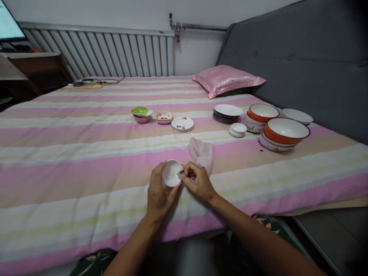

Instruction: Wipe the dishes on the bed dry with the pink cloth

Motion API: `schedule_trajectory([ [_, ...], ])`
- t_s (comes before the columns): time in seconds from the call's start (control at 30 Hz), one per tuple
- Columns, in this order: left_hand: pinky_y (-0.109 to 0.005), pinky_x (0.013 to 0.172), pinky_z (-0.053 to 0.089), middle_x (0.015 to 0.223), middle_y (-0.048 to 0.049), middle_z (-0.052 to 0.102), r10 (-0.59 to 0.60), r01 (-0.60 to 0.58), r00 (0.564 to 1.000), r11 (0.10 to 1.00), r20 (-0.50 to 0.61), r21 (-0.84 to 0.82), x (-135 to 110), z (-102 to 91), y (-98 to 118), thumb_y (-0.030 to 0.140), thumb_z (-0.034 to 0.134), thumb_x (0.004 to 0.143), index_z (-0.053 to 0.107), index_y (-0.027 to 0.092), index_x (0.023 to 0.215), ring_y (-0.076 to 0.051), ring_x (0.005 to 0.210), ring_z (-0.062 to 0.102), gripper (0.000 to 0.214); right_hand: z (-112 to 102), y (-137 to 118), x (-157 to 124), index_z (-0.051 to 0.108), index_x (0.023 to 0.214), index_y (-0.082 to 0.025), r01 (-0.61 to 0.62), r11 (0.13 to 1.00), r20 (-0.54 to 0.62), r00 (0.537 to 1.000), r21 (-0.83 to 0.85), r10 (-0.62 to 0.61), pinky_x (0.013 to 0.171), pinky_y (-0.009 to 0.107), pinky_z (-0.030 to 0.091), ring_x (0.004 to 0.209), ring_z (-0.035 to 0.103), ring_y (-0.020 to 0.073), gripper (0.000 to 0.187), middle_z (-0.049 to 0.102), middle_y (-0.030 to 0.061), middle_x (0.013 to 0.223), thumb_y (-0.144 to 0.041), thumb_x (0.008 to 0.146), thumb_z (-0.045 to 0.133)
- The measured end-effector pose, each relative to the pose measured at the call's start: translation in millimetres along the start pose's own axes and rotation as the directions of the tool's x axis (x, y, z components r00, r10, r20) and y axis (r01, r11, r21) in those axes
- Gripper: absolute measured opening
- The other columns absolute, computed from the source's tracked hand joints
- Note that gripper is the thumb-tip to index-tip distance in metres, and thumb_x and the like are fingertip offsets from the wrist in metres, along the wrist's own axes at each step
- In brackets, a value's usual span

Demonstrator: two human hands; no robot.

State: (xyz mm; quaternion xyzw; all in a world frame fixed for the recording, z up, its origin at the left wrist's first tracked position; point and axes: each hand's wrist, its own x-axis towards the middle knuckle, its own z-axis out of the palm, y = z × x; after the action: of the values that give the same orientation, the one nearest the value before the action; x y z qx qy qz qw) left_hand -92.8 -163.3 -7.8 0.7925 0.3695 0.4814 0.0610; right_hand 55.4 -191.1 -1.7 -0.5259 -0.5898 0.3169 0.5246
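My left hand (pixel 158 191) is wrapped round a small white bowl (pixel 171 173), tilted so that its inside faces me. At the bowl's right rim, my right hand (pixel 199 181) has its fingers pinched together on a small pale piece (pixel 181 174), too small to name. A crumpled pink cloth (pixel 201 151) lies on the bed just beyond my right hand, and the hand hides its near end.
Across the striped bedspread (pixel 86 161) stand a green leaf-shaped dish (pixel 142 111), pink dishes (pixel 164 117), flowered plates (pixel 183 123), stacked white plates (pixel 228 110), small saucers (pixel 238 129) and orange-rimmed bowls (pixel 284 132). Farther back are a pink pillow (pixel 228 79) and cables (pixel 94 82).
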Motion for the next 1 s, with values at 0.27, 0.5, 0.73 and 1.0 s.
schedule_trajectory([
  [0.27, -0.043, 0.086, 0.049, 0.113, -0.0147, 0.056, -0.029, 0.029, 1.000, 0.999, -0.010, 0.015, -0.6, 1.0, 2.0, 0.027, 0.068, 0.072, 0.040, 0.016, 0.125, -0.027, 0.104, 0.056, 0.061, 2.4, -1.9, 1.6, 0.059, 0.073, -0.019, -0.001, 0.998, 0.003, 1.000, -0.062, 0.001, 0.067, 0.024, 0.045, 0.069, 0.058, 0.0130, 0.003, 0.064, -0.0005, 0.076, -0.022, 0.073, 0.060],
  [0.5, -0.043, 0.087, 0.048, 0.113, -0.0144, 0.056, -0.018, 0.019, 0.999, 0.999, -0.026, 0.032, -1.5, 0.8, 0.5, 0.028, 0.068, 0.072, 0.041, 0.017, 0.125, -0.027, 0.105, 0.055, 0.061, 2.9, -4.4, 0.1, 0.064, 0.073, -0.020, 0.093, 0.985, 0.025, 0.996, -0.143, -0.091, 0.069, 0.026, 0.045, 0.073, 0.060, 0.0148, 0.011, 0.066, 0.0007, 0.078, -0.014, 0.075, 0.055],
  [0.73, -0.044, 0.087, 0.049, 0.112, -0.0134, 0.057, 0.007, -0.004, 0.998, 0.999, -0.063, 0.045, -1.8, 0.6, 1.6, 0.027, 0.066, 0.074, 0.041, 0.018, 0.125, -0.026, 0.105, 0.056, 0.058, 3.9, 0.3, 0.3, 0.068, 0.079, -0.022, 0.090, 0.986, 0.029, 0.996, -0.144, -0.086, 0.074, 0.028, 0.048, 0.078, 0.064, 0.0166, 0.015, 0.069, 0.0017, 0.083, -0.014, 0.076, 0.056],
  [1.0, -0.045, 0.090, 0.048, 0.116, -0.0142, 0.057, 0.100, -0.099, 0.992, 0.995, 0.074, -0.025, -1.8, -0.1, 0.7, 0.023, 0.064, 0.076, 0.037, 0.020, 0.129, -0.026, 0.109, 0.055, 0.059, 0.8, 5.4, 3.0, 0.071, 0.080, -0.023, -0.009, 0.998, -0.031, 0.999, -0.064, 0.007, 0.066, 0.027, 0.049, 0.076, 0.065, 0.0167, 0.017, 0.071, 0.0016, 0.084, -0.014, 0.074, 0.057],
])
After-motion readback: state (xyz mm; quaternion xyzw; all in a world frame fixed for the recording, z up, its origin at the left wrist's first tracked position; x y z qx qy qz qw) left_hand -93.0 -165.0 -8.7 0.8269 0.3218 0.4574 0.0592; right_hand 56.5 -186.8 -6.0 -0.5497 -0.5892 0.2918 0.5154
